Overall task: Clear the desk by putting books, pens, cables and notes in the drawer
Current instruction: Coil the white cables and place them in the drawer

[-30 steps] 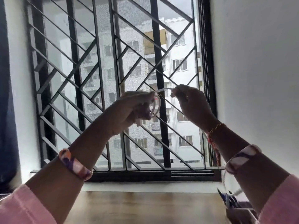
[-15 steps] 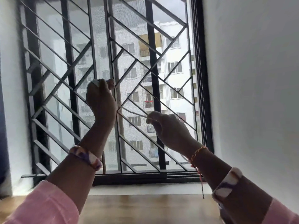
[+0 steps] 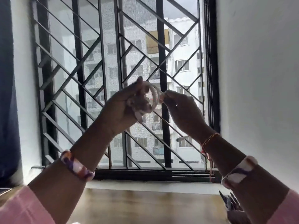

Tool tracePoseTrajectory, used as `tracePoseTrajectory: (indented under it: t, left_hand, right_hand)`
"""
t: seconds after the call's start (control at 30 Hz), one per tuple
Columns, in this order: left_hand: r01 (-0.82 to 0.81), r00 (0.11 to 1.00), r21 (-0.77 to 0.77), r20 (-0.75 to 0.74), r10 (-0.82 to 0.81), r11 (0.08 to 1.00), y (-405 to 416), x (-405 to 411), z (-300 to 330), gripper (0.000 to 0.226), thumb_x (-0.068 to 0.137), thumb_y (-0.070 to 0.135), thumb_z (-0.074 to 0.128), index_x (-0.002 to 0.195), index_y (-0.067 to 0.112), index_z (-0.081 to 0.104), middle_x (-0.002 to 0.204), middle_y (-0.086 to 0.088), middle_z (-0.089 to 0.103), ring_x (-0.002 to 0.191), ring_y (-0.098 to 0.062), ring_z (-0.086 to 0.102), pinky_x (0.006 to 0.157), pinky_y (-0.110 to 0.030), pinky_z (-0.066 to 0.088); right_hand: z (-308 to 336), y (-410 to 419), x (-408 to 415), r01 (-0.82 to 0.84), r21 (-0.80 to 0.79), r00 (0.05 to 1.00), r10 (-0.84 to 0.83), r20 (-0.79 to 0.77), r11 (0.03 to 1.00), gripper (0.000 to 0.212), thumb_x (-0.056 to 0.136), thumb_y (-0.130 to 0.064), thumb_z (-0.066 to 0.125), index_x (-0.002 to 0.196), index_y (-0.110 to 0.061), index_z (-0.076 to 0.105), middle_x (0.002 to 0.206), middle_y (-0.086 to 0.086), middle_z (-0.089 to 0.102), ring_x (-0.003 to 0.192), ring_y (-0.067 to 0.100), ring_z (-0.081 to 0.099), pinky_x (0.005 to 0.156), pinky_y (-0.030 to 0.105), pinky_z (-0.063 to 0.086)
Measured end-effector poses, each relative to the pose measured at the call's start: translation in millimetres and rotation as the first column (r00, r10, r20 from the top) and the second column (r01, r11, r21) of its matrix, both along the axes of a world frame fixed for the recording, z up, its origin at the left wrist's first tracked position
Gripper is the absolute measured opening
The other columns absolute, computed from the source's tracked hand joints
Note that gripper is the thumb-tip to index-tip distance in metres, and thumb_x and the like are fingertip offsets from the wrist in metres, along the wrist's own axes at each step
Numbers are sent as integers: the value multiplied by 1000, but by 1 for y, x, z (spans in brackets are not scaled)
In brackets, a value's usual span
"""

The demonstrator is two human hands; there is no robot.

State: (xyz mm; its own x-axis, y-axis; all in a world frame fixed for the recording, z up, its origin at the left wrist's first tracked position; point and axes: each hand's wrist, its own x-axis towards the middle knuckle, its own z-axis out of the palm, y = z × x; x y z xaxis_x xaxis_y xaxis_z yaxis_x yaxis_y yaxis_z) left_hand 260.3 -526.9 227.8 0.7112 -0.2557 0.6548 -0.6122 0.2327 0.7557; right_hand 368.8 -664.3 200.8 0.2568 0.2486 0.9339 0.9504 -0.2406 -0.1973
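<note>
- We are holding our left hand [image 3: 123,107] up before the window grille [image 3: 97,62], fingers curled round a small coil of white cable [image 3: 149,98] — its loops are standing roughly upright.
- Just to its right, our right hand [image 3: 181,109] is pinching the cable's free strand, touching the coil's edge.
- The wooden desk [image 3: 137,202] is lying well below both hands; the drawer is not showing, so the coil probably needs carrying down — the left hand is bearing it.
</note>
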Motion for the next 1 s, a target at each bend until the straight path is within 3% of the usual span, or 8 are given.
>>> tracePoseTrajectory:
  t: [0.1, 0.27, 0.33, 0.43, 0.53, 0.7, 0.83, 1.0]
  left_hand:
    - [109, 991, -390, -23, -128, 914, 0, 3, 15, 21, 86, 23, 57, 69, 10, 56, 62, 2, 61, 52, -7, 60, 45, -14, 49]
    - [-311, 850, -720, 80, 520, 621, 8, 19, 23, 44, 99, 13, 38, 62, 13, 62, 53, 4, 65, 48, -4, 60, 69, -22, 50]
    - [-758, 297, -519, 265, 917, 395, 19, 31, 11, 33, 97, 14, 42, 73, 13, 64, 66, 1, 69, 57, -2, 58, 67, -11, 44]
    - [-946, -297, -320, 781, 549, -57, 40, 35, -6, 20, 94, 17, 46, 81, 3, 54, 69, -8, 62, 57, -7, 53, 62, -15, 41]
    - [-986, 80, 143, 860, 503, -88, 45, 33, -19, 39, 90, 45, 32, 65, 17, 43, 51, 3, 52, 44, -10, 47, 50, -28, 41]
    - [-409, 890, 630, 116, 441, 660, 16, 5, -22, 52, 83, 52, 39, 63, 10, 62, 47, -7, 48, 41, -12, 45, 46, -19, 45]
    - [-315, 949, 122, 64, 309, 941, -6, 3, -12, 36, 81, 35, 52, 58, 11, 65, 49, 0, 58, 43, -9, 55, 47, -16, 47]
    - [-552, 807, -167, 141, 574, 817, -11, 28, -8, 51, 98, 41, 34, 68, 6, 57, 51, -5, 45, 49, -16, 45, 53, -23, 45]
  right_hand:
    - [-3, 8, -9, 78, -94, 997, -79, 0, 992, 31, 94, -45, 43, 83, -22, 60, 56, -7, 53, 56, 19, 56, 54, 29, 43]
    - [-15, 13, -16, 89, -139, 996, -85, 39, 986, 15, 92, -33, 51, 96, -25, 64, 79, 6, 69, 75, 32, 65, 65, 37, 52]
    - [-20, 16, -19, 87, -137, 994, -78, 71, 987, 14, 92, -34, 52, 100, -28, 62, 82, 2, 71, 77, 30, 67, 65, 37, 54]
    - [-20, 12, -20, 117, -93, 989, -107, 105, 989, 16, 92, -36, 52, 102, -31, 64, 87, -1, 73, 78, 25, 69, 64, 37, 55]
    - [-13, -1, -17, 156, -57, 979, -147, 138, 986, 16, 91, -37, 55, 98, -31, 67, 89, -2, 73, 78, 25, 69, 64, 36, 55]
    - [-12, -7, -16, 164, -58, 981, -157, 112, 985, 20, 88, -43, 55, 100, -36, 68, 85, -2, 73, 76, 23, 70, 63, 32, 52]
    - [-17, 3, -23, 140, -68, 990, -138, 37, 988, 26, 93, -35, 46, 115, -33, 60, 76, 5, 70, 71, 29, 68, 62, 35, 53]
    - [-13, 12, -43, 90, -228, 986, -119, -117, 969, 35, 93, -19, 42, 127, -23, 50, 101, 15, 68, 87, 35, 66, 76, 43, 54]
